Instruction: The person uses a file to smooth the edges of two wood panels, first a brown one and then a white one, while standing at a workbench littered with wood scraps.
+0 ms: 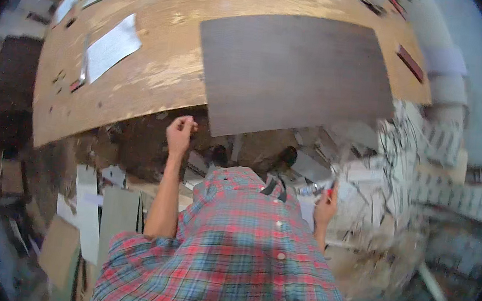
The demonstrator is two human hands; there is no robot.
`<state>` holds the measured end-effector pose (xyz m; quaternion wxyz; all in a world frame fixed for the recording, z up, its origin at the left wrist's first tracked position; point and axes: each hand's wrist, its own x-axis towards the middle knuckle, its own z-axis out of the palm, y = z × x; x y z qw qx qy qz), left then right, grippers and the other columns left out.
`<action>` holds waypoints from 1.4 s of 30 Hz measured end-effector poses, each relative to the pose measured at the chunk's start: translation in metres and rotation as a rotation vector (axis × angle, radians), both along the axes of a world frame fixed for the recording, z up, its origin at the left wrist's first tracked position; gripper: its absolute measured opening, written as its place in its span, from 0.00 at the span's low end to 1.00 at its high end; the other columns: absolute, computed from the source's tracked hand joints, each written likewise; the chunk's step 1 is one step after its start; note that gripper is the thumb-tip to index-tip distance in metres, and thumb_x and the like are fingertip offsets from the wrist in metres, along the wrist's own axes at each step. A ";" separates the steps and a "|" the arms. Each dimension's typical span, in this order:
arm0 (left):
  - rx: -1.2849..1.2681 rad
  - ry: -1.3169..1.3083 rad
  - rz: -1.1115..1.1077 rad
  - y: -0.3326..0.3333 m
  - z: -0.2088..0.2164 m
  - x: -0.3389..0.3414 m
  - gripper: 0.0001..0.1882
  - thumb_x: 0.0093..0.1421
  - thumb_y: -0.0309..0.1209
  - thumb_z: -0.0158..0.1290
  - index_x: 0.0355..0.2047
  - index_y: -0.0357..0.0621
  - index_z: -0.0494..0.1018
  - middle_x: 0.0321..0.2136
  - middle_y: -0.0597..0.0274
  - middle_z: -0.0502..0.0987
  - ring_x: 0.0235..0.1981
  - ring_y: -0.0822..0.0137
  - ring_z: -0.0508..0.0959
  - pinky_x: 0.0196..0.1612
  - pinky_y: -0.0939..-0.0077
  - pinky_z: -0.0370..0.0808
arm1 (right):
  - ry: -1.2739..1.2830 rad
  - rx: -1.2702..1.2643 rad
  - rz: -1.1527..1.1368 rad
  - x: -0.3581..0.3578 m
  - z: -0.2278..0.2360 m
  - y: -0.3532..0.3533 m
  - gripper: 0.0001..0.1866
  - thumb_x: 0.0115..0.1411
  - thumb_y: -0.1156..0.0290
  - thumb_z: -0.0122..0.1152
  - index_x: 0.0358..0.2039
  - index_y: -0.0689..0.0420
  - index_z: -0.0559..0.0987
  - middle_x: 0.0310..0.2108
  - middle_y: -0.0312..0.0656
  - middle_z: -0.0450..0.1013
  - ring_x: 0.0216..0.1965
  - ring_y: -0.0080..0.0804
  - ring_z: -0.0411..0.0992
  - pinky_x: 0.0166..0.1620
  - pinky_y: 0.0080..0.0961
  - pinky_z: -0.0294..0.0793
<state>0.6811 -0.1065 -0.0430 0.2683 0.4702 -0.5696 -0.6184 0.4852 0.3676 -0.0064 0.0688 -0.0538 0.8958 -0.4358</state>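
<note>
A dark brown, wood-grained board (296, 74) lies on the workbench (160, 77), its near edge jutting out past the bench's front. Just left of the board's near left corner, my left hand (179, 137) is raised with the fingers curled together in a pinch. What they hold, if anything, is too small to make out. Lower and to the right, apart from the board, my right hand (325, 209) is closed round a small object with a red part (329, 193). Blur and the fingers hide its kind.
A written paper sheet (113, 49) and a thin metal ruler-like strip (84, 60) lie on the bench's left. A dark red bar (410, 63) sits near its right end. Board offcuts (88, 211) lean at lower left; scrap sheets (367, 181) pile up at right.
</note>
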 end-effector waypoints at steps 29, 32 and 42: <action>-1.417 -0.443 -1.024 0.092 0.002 -0.596 0.33 0.70 0.50 0.41 0.72 0.56 0.57 0.73 0.53 0.54 0.75 0.50 0.49 0.73 0.41 0.43 | 0.338 0.535 0.463 -0.231 -0.007 0.076 0.31 0.59 0.74 0.58 0.62 0.31 0.75 0.30 0.34 0.71 0.28 0.30 0.74 0.31 0.31 0.79; -1.390 -0.505 -1.067 0.088 0.020 -0.584 0.33 0.71 0.50 0.38 0.73 0.57 0.54 0.74 0.55 0.51 0.76 0.53 0.47 0.74 0.43 0.41 | 0.403 0.578 0.436 -0.284 -0.003 0.067 0.31 0.59 0.75 0.57 0.63 0.32 0.75 0.31 0.33 0.70 0.27 0.30 0.74 0.29 0.30 0.78; -1.419 -0.463 -1.080 0.082 0.017 -0.589 0.33 0.72 0.52 0.35 0.74 0.58 0.54 0.74 0.56 0.51 0.76 0.54 0.47 0.74 0.43 0.39 | 0.182 0.432 0.493 -0.321 0.002 0.112 0.33 0.56 0.77 0.58 0.62 0.35 0.76 0.32 0.34 0.70 0.26 0.36 0.75 0.28 0.34 0.79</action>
